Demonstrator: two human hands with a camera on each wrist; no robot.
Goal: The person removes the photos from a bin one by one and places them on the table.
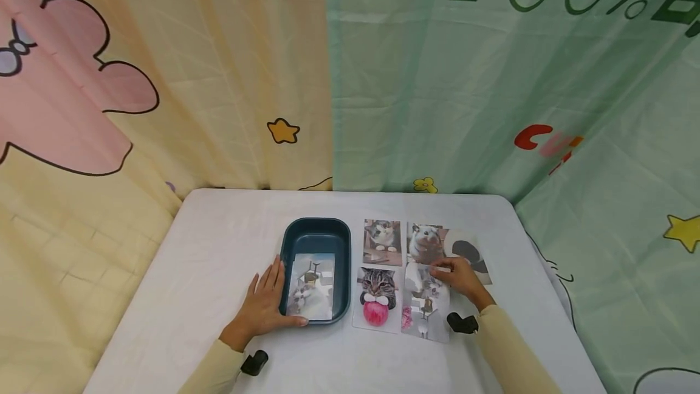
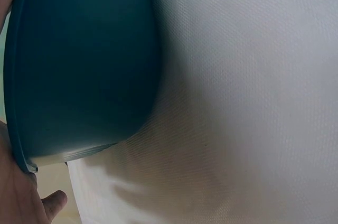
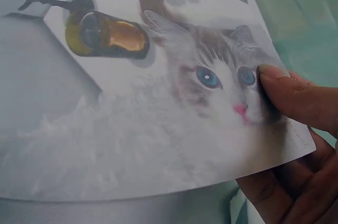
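Observation:
My right hand [image 1: 459,278] pinches a cat photo card [image 3: 206,97] at its corner, thumb on the picture and fingers underneath. The card shows a blue-eyed cat, a bottle and a glass. It overlaps a card with pink flowers [image 1: 406,317]. My left hand [image 1: 265,300] rests against a dark teal tray [image 1: 317,225], fingers along its left rim and thumb at the near corner. Inside the tray lies a similar-looking picture card [image 1: 312,287]. In the left wrist view, the tray's outer wall [image 2: 84,65] fills much of the frame.
Right of the tray lie a kitten card [image 1: 381,241], a tabby card with a pink ball [image 1: 376,300], a hamster card [image 1: 423,243] and a tilted card with a black shape [image 1: 467,251]. The white table [image 1: 235,217] meets printed curtains [image 1: 383,96] at the back.

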